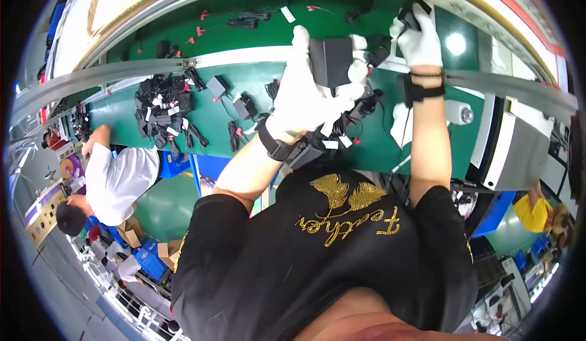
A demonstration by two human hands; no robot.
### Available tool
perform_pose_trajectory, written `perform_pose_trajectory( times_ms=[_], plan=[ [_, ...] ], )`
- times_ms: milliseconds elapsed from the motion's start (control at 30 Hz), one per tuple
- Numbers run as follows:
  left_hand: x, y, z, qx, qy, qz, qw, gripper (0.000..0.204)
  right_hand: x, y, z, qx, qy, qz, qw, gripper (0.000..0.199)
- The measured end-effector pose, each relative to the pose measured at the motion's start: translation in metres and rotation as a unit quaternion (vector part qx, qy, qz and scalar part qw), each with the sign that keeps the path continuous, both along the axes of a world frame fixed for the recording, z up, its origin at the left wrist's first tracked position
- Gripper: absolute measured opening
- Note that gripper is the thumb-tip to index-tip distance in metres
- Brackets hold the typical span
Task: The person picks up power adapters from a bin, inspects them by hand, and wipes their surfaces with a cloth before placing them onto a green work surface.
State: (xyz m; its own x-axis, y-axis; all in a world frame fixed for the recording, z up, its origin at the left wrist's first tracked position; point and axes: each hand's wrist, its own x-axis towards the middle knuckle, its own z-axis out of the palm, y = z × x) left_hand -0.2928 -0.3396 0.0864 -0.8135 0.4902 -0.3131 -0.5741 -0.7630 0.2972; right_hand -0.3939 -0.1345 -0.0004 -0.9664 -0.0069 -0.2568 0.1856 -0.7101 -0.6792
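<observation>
My left hand, in a white glove, is closed around a black power adapter, with its broad flat side turned up. A dark cable hangs by its fingers. Farther right and higher, my gloved right hand grips a small black object near the far rail; its kind is partly hidden by the fingers. Below my left hand, more black adapters and cables with white tags lie on the green bench, some of them covered by my hand and forearm.
A heap of adapters and cables lies to the left. Beyond a metal rail, a green belt carries cable bundles and red-tipped leads. A white roll and a grey machine stand at right. A co-worker in white sits at left.
</observation>
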Motion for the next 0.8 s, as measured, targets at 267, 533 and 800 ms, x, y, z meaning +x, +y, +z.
perform_pose_trajectory(
  times_ms=[267, 533, 800],
  plan=[
    [0.041, 0.027, -0.007, -0.010, 0.027, -0.035, 0.999, 0.053, 0.158, 0.000, 0.095, -0.065, -0.035, 0.077, 0.994, 0.054],
    [0.097, 0.045, 0.002, -0.277, 0.260, 0.028, 0.924, 0.043, 0.221, -0.005, 0.091, 0.362, 0.059, -0.015, 0.930, 0.058],
    [0.135, 0.067, 0.010, -0.381, 0.323, 0.079, 0.863, 0.071, 0.258, -0.021, 0.088, 0.407, 0.182, -0.114, 0.888, 0.064]
  ],
)
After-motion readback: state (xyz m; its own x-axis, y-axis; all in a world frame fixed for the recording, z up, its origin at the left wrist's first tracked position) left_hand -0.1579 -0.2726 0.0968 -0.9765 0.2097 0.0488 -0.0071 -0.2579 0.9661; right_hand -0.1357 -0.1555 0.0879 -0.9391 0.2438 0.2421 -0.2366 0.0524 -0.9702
